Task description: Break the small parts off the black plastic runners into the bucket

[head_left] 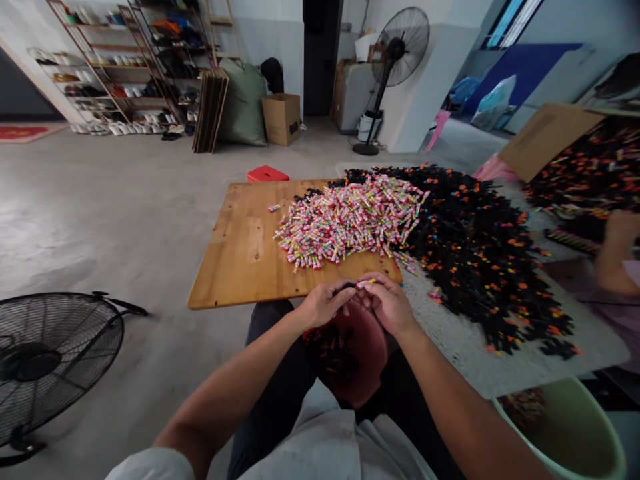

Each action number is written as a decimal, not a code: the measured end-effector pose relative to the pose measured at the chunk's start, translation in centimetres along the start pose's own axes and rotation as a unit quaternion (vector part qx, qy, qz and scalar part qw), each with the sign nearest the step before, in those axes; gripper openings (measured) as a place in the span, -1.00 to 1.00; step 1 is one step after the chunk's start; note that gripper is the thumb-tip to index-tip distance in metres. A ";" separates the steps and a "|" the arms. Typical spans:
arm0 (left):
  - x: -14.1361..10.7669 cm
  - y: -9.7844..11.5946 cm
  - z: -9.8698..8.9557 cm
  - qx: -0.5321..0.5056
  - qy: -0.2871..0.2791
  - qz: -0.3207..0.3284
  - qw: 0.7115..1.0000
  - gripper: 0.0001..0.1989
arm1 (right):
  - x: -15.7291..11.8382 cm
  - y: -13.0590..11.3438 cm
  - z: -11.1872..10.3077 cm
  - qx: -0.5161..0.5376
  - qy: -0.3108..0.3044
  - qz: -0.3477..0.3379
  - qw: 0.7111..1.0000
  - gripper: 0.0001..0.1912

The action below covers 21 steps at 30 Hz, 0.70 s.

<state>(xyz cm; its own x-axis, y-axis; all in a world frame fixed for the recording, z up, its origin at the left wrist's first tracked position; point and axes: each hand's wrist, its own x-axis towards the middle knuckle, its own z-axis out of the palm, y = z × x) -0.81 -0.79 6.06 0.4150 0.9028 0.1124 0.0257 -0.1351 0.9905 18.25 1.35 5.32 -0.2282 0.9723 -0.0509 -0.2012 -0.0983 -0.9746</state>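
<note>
Over the near edge of the wooden board (235, 260), my two hands meet fingertip to fingertip. My left hand (319, 305) is closed on a thin black piece (345, 285). In my right hand (393, 308), the fingers pinch a small pink-and-white tube (364, 284) with a yellow end, against the black piece. Whether the two are joined, I cannot tell. Just beyond lies a heap of similar printed tubes (350, 223). Below my hands, a red basin (373, 350) between my legs holds dark pieces with red bits.
A large pile of black pieces with orange and blue tips (475, 247) covers much of the grey table (450, 333). Another person's arm (620, 247) is at right. A pale green tub (590, 427) stands below; a floor fan (55, 367) is at left, a red stool (267, 174) behind the board.
</note>
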 end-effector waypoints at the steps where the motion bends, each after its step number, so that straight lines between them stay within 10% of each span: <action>1: 0.0 0.1 0.1 0.003 -0.002 -0.002 1.000 -0.51 | -0.1 -0.1 -0.1 0.003 -0.001 0.004 1.000 -0.81; 10: -0.4 0.2 0.6 0.008 0.001 -0.005 1.000 -0.57 | -1.3 -1.7 -1.1 -0.191 -0.033 -0.085 0.977 -0.74; 21: -0.3 0.4 0.4 0.043 -0.023 0.013 0.999 -0.62 | -1.6 -2.1 -1.5 -0.182 -0.065 -0.074 0.978 -0.77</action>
<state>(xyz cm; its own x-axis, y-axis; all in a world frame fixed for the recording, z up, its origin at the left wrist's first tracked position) -0.60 -1.27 6.43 0.4571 0.8794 0.1330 0.0918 -0.1954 0.9764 20.52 0.31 7.16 -0.3467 0.9324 0.1020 0.1050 0.1466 -0.9836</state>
